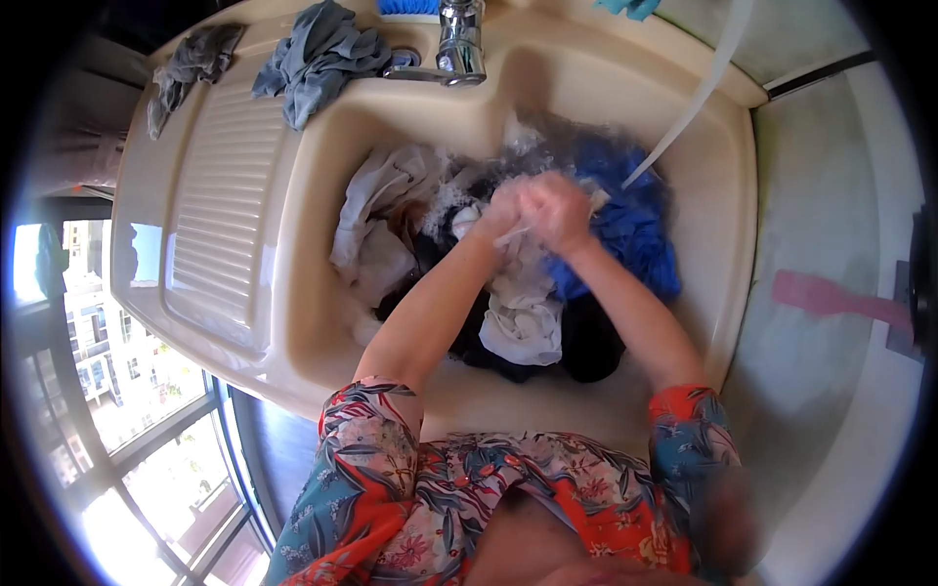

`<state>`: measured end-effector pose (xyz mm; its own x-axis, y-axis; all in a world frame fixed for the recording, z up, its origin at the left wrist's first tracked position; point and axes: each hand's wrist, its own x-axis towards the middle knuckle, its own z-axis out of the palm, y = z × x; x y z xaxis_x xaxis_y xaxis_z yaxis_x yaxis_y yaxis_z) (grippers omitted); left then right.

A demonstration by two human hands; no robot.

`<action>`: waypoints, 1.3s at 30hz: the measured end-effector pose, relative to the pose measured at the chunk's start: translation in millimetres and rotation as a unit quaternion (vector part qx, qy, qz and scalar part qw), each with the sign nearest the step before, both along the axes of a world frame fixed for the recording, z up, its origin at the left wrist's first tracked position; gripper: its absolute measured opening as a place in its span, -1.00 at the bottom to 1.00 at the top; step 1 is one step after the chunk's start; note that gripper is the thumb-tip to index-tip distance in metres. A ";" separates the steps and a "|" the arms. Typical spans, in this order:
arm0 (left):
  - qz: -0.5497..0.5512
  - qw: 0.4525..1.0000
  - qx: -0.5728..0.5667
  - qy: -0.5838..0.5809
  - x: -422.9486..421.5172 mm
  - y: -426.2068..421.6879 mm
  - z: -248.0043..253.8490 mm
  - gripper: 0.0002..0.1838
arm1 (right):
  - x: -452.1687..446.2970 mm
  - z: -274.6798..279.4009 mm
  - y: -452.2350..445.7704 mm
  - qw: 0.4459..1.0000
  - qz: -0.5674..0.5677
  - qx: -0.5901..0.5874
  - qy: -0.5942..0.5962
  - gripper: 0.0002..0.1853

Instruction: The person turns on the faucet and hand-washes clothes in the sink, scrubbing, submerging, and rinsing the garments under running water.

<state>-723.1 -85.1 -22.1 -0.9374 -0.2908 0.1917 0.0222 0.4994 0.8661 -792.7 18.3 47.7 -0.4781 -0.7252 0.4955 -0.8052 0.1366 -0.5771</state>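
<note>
Over the basin of wet laundry, my left hand and my right hand press together, both closed and slightly blurred. They grip a white cloth that hangs down between my wrists onto the pile. Soapy water foams around it. Blue fabric lies in the water to the right, near my right hand. A white garment is heaped at the left of the basin, and dark clothes lie below my hands. My fingers hide part of the cloth.
The beige sink has a ribbed drainboard on its left. A chrome faucet stands at the back, beside a grey-blue cloth. A white hose reaches into the basin. A pink brush hangs on the right wall.
</note>
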 end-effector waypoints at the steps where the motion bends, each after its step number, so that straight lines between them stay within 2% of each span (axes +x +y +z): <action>1: 0.000 0.997 -0.027 -0.073 -10.8 2.3 9.5 -0.63 | -25.8 -18.4 -0.5 0.992 -0.073 0.052 -0.093 -0.73; 3: 0.002 0.971 -0.073 -0.226 -22.6 6.7 30.4 -0.56 | -87.1 -45.2 7.6 0.969 -0.141 0.181 -0.086 -0.64; 5: 0.097 0.966 0.181 -0.159 -27.5 -0.4 53.5 -0.47 | -129.0 -35.0 26.8 0.931 -0.205 0.294 -0.065 -0.56; 6: 0.144 0.933 0.307 -0.119 -30.8 -2.5 74.6 -0.42 | -137.7 -20.5 34.5 0.913 -0.242 0.312 -0.103 -0.54; 7: 0.128 0.950 0.209 -0.192 -25.5 -9.4 119.7 -0.34 | -143.0 -25.4 44.2 0.933 -0.219 0.250 -0.134 -0.53; 8: 0.116 0.969 0.058 -0.212 -24.6 0.4 114.8 -0.32 | -144.9 -35.0 52.4 0.949 -0.194 0.186 -0.162 -0.51; 9: 0.101 0.964 -0.096 -0.226 -25.4 15.0 101.9 -0.29 | -135.6 -49.0 58.3 0.940 -0.208 0.256 -0.089 -0.53; 10: 0.085 0.935 -0.249 -0.236 -24.1 28.0 86.8 -0.27 | -121.8 -63.6 66.4 0.920 -0.221 0.322 -0.018 -0.55; 11: 0.024 0.929 -0.275 -0.247 -19.2 38.5 70.1 -0.24 | -111.3 -70.5 76.6 0.917 -0.181 0.347 -0.080 -0.61; 14: 0.003 0.922 -0.286 -0.262 -21.7 52.4 20.2 -0.30 | -109.5 -81.4 87.7 0.812 -0.167 0.543 -0.132 -0.64; 15: -0.015 0.919 -0.269 -0.288 -24.6 50.2 22.8 -0.36 | -104.2 -83.2 94.8 0.853 -0.160 0.488 -0.090 -0.65; 17: -0.051 0.911 -0.234 -0.337 -27.2 44.0 31.3 -0.47 | -93.7 -90.3 104.1 0.878 -0.141 0.455 -0.050 -0.65; 20: -0.040 0.940 -0.222 -0.256 -10.0 38.7 54.5 -0.67 | -80.2 -108.7 130.1 0.838 -0.083 0.529 -0.109 -0.66; 23: 0.053 0.964 -0.166 -0.200 -12.7 27.9 29.3 -0.75 | -55.4 -85.4 149.0 0.861 -0.122 0.468 -0.158 -0.63; 25: 0.075 0.979 -0.055 -0.181 -8.5 12.4 66.4 -0.72 | -38.6 -52.9 152.5 0.886 -0.167 0.398 -0.171 -0.57; 28: 0.066 0.982 0.134 -0.116 3.0 -19.8 132.0 -0.72 | -37.1 14.4 148.7 0.876 -0.147 0.442 -0.127 -0.54; 30: 0.077 0.953 0.292 -0.005 2.2 -33.1 154.8 -0.74 | -36.6 39.4 151.2 0.928 -0.163 0.330 -0.056 -0.53; 32: 0.090 0.944 0.316 0.034 15.9 -41.1 195.1 -0.75 | -36.4 83.1 145.3 0.959 -0.169 0.225 -0.016 -0.50; 34: 0.090 0.936 0.333 0.072 33.7 -48.7 237.2 -0.76 | -55.9 105.9 147.0 0.960 -0.199 0.187 -0.068 -0.50; 36: 0.077 0.929 0.347 0.106 55.0 -51.2 261.1 -0.77 | -47.4 165.2 136.6 0.944 -0.222 0.127 -0.207 -0.54; 38: 0.046 0.954 0.291 0.046 76.0 -56.5 272.6 -0.78 | -51.5 190.4 136.2 0.932 -0.225 0.132 -0.254 -0.59; 39: 0.034 0.972 0.230 0.031 83.2 -62.8 260.1 -0.67 | -55.2 195.6 136.5 0.924 -0.226 0.133 -0.277 -0.61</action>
<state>-639.9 -147.9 238.0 -0.9036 -0.4205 0.0814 0.0614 0.0609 0.9962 -847.9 154.8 243.2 -0.8893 -0.4494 -0.0846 -0.2209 0.5841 -0.7811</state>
